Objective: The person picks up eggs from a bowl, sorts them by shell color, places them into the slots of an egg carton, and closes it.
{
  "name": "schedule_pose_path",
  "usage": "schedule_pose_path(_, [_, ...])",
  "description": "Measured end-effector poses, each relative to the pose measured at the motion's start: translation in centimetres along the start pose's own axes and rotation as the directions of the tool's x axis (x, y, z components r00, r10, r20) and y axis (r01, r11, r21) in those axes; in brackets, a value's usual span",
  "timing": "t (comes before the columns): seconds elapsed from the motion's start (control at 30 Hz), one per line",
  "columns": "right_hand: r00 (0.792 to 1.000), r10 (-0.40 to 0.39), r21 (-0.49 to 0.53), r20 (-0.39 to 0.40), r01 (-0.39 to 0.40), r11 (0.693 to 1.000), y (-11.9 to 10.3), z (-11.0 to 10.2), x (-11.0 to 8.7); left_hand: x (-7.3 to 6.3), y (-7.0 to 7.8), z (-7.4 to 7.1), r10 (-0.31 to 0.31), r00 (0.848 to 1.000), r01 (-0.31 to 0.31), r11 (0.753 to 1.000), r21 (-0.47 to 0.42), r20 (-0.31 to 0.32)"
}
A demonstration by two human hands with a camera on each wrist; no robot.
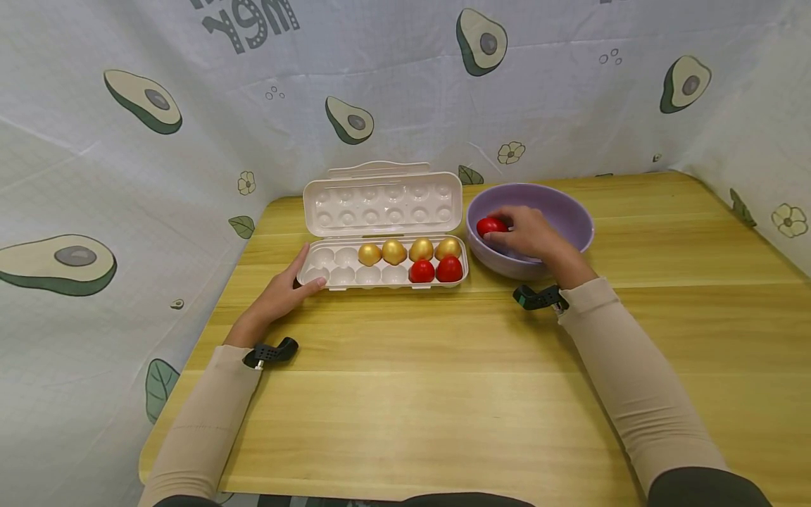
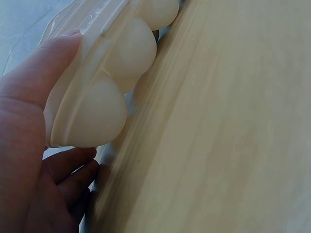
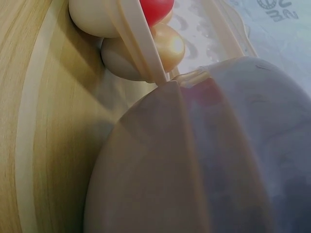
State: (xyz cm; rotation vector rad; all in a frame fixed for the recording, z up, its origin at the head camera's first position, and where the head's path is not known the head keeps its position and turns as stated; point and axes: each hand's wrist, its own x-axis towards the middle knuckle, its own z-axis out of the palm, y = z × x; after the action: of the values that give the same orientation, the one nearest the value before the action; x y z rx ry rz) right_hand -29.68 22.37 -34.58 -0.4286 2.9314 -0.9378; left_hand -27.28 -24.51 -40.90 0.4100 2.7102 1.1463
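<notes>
A white plastic egg carton (image 1: 343,276) lies with its lid (image 1: 383,204) raised at the back. Several gold eggs (image 1: 394,251) fill the right part of its back row, and two red eggs (image 1: 449,269) sit at the right end of the front row. My left hand (image 1: 279,292) holds the carton's left end, thumb (image 2: 58,53) on the rim and fingers (image 2: 80,177) below. Over the purple bowl (image 1: 575,211), my right hand (image 1: 529,232) pinches another red egg (image 1: 491,226) near the bowl's left side. In the right wrist view the bowl's wall hides this hand.
The bowl stands close against the carton's right end. Both are towards the back of the wooden table (image 1: 393,408). Behind hangs a white cloth (image 1: 405,63) printed with avocados, and it also runs along both sides.
</notes>
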Motion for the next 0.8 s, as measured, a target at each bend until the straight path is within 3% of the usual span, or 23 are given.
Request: schedule_pose_path(0.8, [0.993,-0.032,0.109,-0.11,0.044,0.993,-0.32,0.05,-0.03,0.02,-0.2,0.01,0.016,1.0,-0.016,1.0,0.01,-0.011])
